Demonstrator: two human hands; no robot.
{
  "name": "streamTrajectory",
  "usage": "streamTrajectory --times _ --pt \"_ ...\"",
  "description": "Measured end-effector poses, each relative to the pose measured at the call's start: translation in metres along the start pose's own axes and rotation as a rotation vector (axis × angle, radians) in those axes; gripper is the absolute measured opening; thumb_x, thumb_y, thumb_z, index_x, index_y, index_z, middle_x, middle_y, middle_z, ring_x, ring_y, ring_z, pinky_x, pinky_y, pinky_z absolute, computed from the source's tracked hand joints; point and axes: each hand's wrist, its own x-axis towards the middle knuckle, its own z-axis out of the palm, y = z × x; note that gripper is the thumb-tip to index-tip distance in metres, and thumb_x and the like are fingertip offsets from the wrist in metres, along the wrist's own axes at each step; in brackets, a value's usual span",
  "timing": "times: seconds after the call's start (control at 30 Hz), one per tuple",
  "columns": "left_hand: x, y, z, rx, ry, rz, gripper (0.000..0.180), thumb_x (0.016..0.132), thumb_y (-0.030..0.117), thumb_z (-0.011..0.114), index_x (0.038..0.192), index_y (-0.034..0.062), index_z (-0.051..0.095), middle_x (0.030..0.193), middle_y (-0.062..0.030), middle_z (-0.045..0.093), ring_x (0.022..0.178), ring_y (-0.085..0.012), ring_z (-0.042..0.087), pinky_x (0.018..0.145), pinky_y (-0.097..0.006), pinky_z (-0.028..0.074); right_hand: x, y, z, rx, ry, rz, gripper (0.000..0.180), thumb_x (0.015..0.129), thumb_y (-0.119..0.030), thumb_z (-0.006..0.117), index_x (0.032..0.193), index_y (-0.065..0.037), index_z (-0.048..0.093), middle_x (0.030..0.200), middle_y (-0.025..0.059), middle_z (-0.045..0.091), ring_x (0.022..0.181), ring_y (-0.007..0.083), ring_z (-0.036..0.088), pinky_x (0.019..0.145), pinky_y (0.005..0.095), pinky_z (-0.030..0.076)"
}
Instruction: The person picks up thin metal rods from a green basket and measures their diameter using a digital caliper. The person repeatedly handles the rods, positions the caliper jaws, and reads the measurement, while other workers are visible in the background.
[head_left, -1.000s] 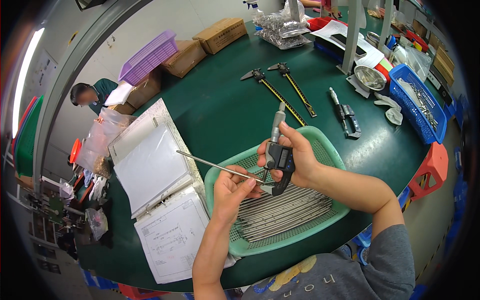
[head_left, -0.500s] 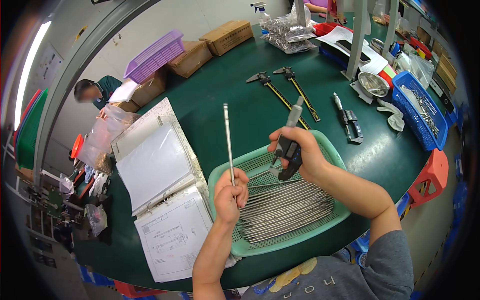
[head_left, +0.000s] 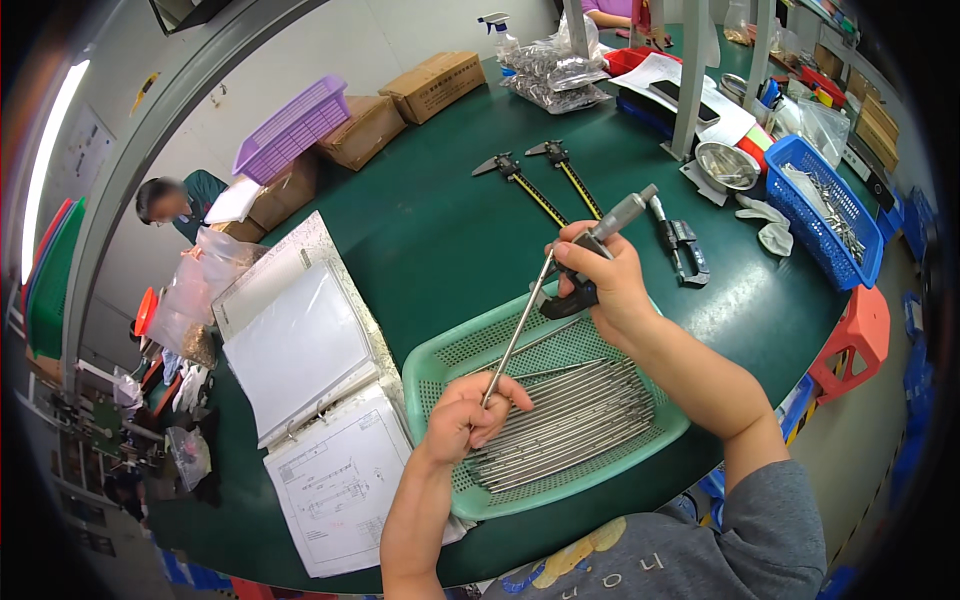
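My left hand [head_left: 470, 415] is closed around the lower end of a thin metal rod [head_left: 521, 325], which slants up and to the right. Its upper end meets the jaws of a digital micrometer [head_left: 572, 298], though whether it lies between them I cannot make out. My right hand [head_left: 608, 272] grips the micrometer, its grey thimble pointing up to the right. Beneath both hands stands a green plastic basket [head_left: 545, 509] with many similar metal rods [head_left: 570, 425] lying side by side. A couple of rods rest apart from the rest near its far side.
Two calipers [head_left: 535, 190] and a second micrometer [head_left: 682, 245] lie beyond the basket. An open binder with drawings [head_left: 325, 490] is at left. A blue basket of metal parts [head_left: 868, 270], a glove [head_left: 770, 232] and a metal bowl [head_left: 727, 165] stand right. Another person [head_left: 180, 205] sits far left.
The rod has tilted from nearly upright toward the right, so its upper end now reaches the micrometer. My right hand has turned the micrometer, its thimble now leaning further right.
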Motion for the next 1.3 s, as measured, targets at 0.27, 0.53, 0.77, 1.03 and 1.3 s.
streamTrajectory --times 0.27,0.53,0.77,1.03,1.3 --pt "0.002 0.011 0.0 -0.563 0.016 0.31 0.071 0.072 0.033 0.047 0.126 -0.0092 0.027 0.062 -0.0056 0.046 0.055 -0.0145 0.046 0.052 -0.026 0.038 0.009 0.003 -0.01 0.106 0.034 0.135 0.029 0.067 -0.004 0.064 0.092 -0.003 0.049 0.078 0.0075 0.053 0.052 0.0127 0.048 0.048 0.0249 0.041" --pt "0.005 -0.002 -0.008 0.007 0.405 0.364 0.046 0.082 0.024 0.051 0.117 -0.003 0.042 0.088 -0.0073 0.051 0.081 -0.0168 0.052 0.068 -0.029 0.045 -0.008 0.026 0.001 -0.119 -0.233 0.4 0.02 0.068 -0.004 0.061 0.085 -0.003 0.051 0.066 0.0054 0.054 0.046 0.0136 0.051 0.044 0.0252 0.042" --pt "0.005 -0.007 -0.009 0.071 0.475 0.313 0.013 0.086 0.013 0.051 0.092 0.0009 0.05 0.09 -0.0104 0.056 0.08 -0.0169 0.058 0.066 -0.028 0.05 -0.027 0.036 0.013 -0.305 -0.362 0.534 0.019 0.068 -0.007 0.064 0.084 -0.003 0.054 0.069 0.0058 0.056 0.05 0.0107 0.051 0.045 0.0227 0.042" --pt "0.004 -0.007 -0.008 -0.055 0.447 0.3 0.015 0.086 0.015 0.052 0.091 0.0004 0.05 0.084 -0.0101 0.058 0.077 -0.0175 0.06 0.065 -0.028 0.052 -0.015 0.017 0.009 0.044 -0.376 0.459 0.061 0.08 -0.055 0.026 0.084 -0.001 0.055 0.071 0.0121 0.059 0.042 0.0144 0.048 0.043 0.024 0.04" --pt "0.004 -0.006 -0.007 -0.062 0.377 0.25 0.016 0.086 0.013 0.052 0.092 -0.0017 0.051 0.084 -0.0107 0.058 0.074 -0.0178 0.06 0.067 -0.029 0.053 -0.016 0.018 0.007 0.152 -0.392 0.555 0.064 0.083 -0.056 0.024 0.085 0.0 0.054 0.071 0.0133 0.058 0.042 0.0169 0.048 0.043 0.0271 0.04"
